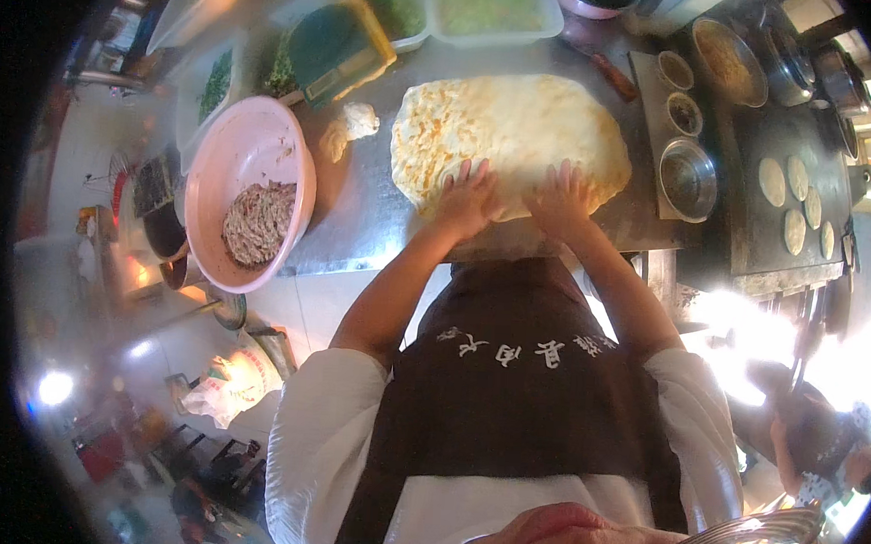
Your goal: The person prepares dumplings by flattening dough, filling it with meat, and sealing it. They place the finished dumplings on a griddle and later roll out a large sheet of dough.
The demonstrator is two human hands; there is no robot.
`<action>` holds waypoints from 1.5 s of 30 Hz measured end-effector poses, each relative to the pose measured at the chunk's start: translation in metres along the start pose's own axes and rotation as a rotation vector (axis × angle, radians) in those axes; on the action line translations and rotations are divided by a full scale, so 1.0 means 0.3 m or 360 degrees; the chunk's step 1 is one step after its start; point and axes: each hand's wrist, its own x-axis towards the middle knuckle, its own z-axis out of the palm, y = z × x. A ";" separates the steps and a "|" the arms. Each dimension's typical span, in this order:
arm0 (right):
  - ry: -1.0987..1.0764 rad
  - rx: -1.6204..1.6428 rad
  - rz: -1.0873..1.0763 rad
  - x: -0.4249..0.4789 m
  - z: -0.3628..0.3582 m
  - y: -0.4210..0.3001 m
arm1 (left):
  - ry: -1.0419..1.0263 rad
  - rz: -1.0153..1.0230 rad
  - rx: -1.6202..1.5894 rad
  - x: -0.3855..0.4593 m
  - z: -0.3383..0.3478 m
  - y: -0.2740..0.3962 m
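A large flat sheet of dough [515, 122] lies on the metal worktop [358, 210] before me, with orange-yellow streaks over its left part. My left hand [471, 199] rests on its near edge, left of the middle, fingers spread. To the right, my right hand [561, 199] lies palm down on the same edge, its fingers apart. Neither hand grips anything. Left of the sheet are small lumps of dough [360, 121]. Farther left, a pink plastic bowl [256, 129] holds a mass of minced filling [261, 221].
Plastic tubs of chopped greens [392, 7] stand at the back. On the right are a wooden-handled tool [615, 77], a steel bowl [687, 179], small bowls [675, 71] and a griddle [758, 235] with several flat dough rounds [772, 182]. Another person [800, 434] is at the lower right.
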 end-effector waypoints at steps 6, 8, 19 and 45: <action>-0.0103 -0.0179 -0.0615 -0.020 -0.001 -0.144 | -0.0196 -0.0336 0.0215 -0.124 -0.133 -0.051; 0.0105 0.0195 -0.0836 -0.019 -0.021 -0.073 | 0.0084 -0.0215 0.0062 -0.146 -0.084 -0.123; -0.0430 0.0862 -0.0239 0.247 0.068 0.323 | -0.0907 -0.0400 -0.1225 0.072 -0.149 -0.208; 0.0637 -0.0491 -0.0336 0.377 -0.196 0.352 | -0.0269 0.0389 -0.0101 0.396 -0.134 -0.173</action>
